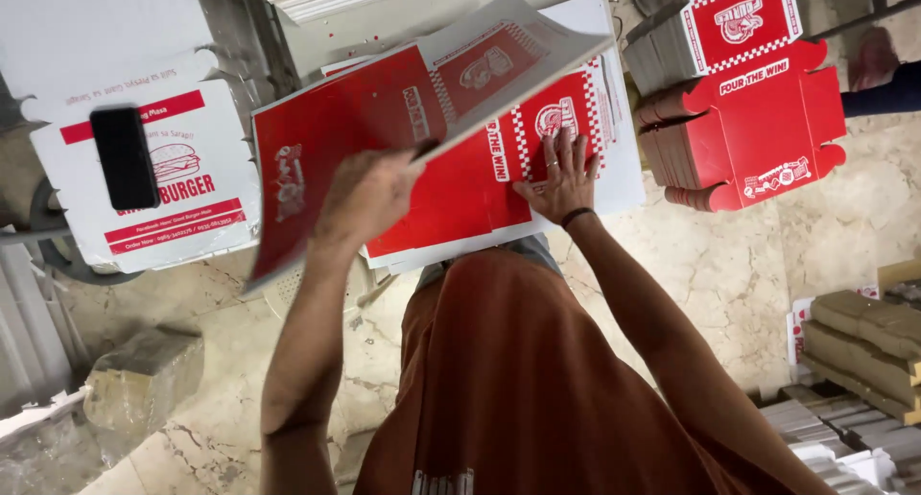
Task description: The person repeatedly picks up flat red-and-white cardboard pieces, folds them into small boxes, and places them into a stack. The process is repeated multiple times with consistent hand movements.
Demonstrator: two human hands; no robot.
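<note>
Red-and-white cardboard box blank [384, 130], flat and unfolded, lifted at a tilt above the table [628, 183]; left hand [369, 198] closed on its lower edge. Second red box blank [480, 183] lying flat on the table beneath it; right hand [561, 174] pressed on it, open, fingers spread, palm down, gripping nothing. Black phone [125, 156] resting on a white printed box [182, 198] to the left. Stack of red die-cut blanks [758, 121] at upper right. Marble floor [729, 265] below.
</note>
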